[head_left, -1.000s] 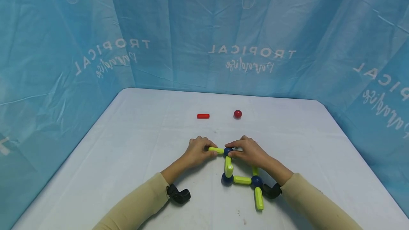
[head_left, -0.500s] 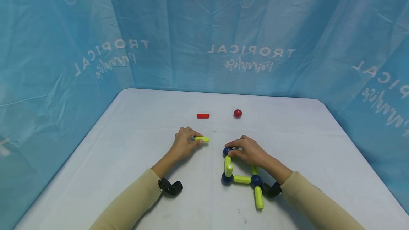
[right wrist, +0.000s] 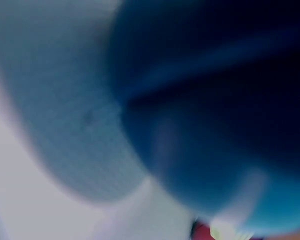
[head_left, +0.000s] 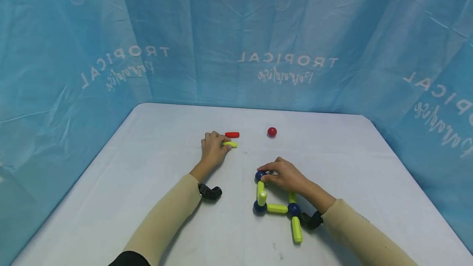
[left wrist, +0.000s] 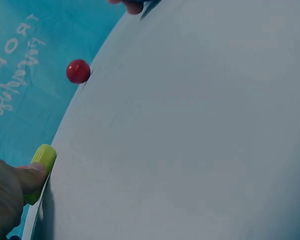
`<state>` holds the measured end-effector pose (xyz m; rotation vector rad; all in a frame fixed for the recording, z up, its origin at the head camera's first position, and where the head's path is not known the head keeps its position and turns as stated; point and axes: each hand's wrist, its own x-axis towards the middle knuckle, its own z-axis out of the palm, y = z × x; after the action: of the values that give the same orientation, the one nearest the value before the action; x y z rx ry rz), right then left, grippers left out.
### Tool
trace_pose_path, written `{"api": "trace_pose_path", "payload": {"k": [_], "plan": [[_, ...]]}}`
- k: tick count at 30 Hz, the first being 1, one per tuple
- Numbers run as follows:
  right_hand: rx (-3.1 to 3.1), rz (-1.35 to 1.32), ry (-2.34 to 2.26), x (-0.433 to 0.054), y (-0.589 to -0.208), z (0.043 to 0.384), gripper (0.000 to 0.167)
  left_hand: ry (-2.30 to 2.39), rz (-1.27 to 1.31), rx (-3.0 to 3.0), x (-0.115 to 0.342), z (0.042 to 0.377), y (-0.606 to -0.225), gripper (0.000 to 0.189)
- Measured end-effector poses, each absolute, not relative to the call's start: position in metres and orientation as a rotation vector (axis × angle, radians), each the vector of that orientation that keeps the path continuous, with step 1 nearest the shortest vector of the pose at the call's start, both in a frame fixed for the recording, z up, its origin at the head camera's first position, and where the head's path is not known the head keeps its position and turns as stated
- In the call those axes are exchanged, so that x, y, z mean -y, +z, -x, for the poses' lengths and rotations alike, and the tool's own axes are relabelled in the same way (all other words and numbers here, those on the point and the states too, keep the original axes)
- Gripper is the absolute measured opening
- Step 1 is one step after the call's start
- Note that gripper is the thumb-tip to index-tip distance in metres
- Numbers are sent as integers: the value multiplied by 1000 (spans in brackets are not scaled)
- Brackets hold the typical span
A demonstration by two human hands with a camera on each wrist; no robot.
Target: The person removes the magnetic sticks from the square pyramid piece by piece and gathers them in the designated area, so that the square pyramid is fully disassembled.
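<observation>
In the head view my left hand [head_left: 214, 149] pinches a lime-green stick [head_left: 230, 144], close in front of a red stick [head_left: 232, 134]. The left wrist view shows the thumb pressed along this green stick [left wrist: 45, 156]. My right hand [head_left: 285, 175] pinches a dark blue ball [head_left: 260, 176] at the far left corner of a frame of blue balls and green sticks. Two more blue balls, the near left ball [head_left: 260, 208] and the near right ball [head_left: 294, 209], show in it. The right hand hides the frame's far right part. A blue ball [right wrist: 190, 160] fills much of the blurred right wrist view.
A red ball [head_left: 272, 131] lies toward the back of the white table [head_left: 177, 134]. One green stick [head_left: 297, 230] sticks out from the frame toward the front. Blue printed cloth [head_left: 214, 77] hangs behind the table. Each wrist carries a black camera.
My left hand has pulled the green stick away from the blue ball and carried it back and left, close to the red stick. My right hand stays on the ball.
</observation>
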<state>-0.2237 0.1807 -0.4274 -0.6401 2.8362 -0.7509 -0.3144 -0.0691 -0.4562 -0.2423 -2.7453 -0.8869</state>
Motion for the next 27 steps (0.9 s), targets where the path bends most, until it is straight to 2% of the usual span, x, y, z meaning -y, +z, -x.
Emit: {"api": "trace_pose_path", "payload": {"k": [11,18,22,27], "plan": [[-2822,649,-769,-181,-426,224,35,-781,218,2713,62,336,-457,22],[-2815,604,-790,-180,-429,224,35,-772,182,2706,59,338,-457,24],[-2814,587,-782,-179,-430,225,34,-931,209,2597,53,316,-448,24],[-2839,577,-771,-180,-429,224,34,-1313,369,2391,45,262,-428,18]]}}
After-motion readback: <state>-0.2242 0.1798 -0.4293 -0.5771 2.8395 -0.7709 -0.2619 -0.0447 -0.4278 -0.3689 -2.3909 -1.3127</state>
